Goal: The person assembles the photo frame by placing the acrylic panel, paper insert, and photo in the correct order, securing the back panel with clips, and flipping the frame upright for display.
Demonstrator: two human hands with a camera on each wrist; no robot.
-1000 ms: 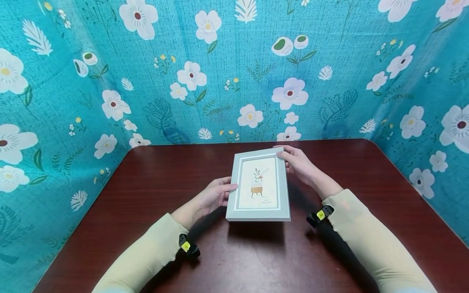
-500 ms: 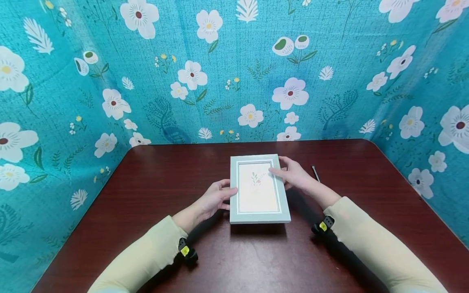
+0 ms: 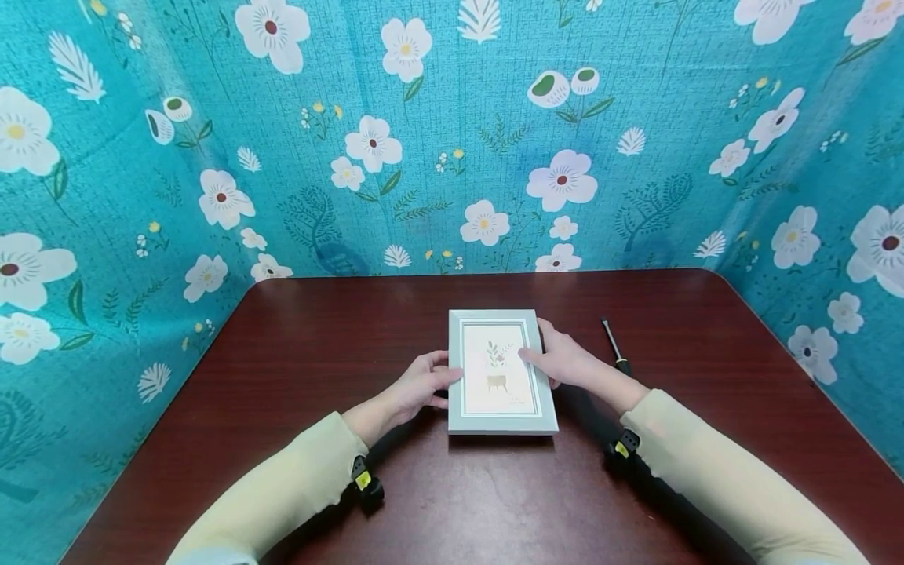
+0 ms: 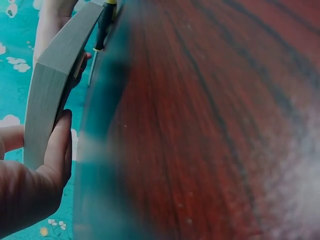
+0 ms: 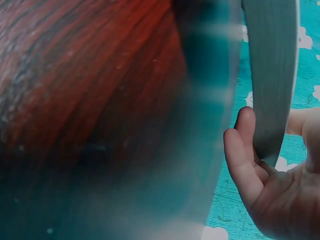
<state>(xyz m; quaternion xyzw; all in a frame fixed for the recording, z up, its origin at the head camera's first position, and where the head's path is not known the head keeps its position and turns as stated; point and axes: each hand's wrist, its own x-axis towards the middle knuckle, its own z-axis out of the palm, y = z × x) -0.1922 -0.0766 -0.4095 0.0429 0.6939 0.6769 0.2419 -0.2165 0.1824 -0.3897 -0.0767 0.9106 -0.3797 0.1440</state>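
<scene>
A pale grey-green picture frame (image 3: pixel 503 424) with a plant print is held between both hands above the table, face up. My left hand (image 3: pixel 417 386) grips its left edge, thumb on the front and fingers beneath. On the opposite side my right hand (image 3: pixel 567 357) holds the right edge the same way, the thumb reaching over onto the print. In the left wrist view the side of the picture frame (image 4: pixel 42 110) sits between thumb and fingers. The right wrist view has the frame's edge (image 5: pixel 274 75) in the right hand (image 5: pixel 285 195), fingers behind it.
A screwdriver (image 3: pixel 614 345) with a dark handle lies on the dark red wooden table (image 3: pixel 318 337), just beyond the right forearm. A blue floral cloth (image 3: pixel 438 141) hangs behind the table and along its sides.
The picture frame has come down and toward me, turning from tilted to straighter. The right hand slid down its right edge with it. The screwdriver, hidden before, now shows.
</scene>
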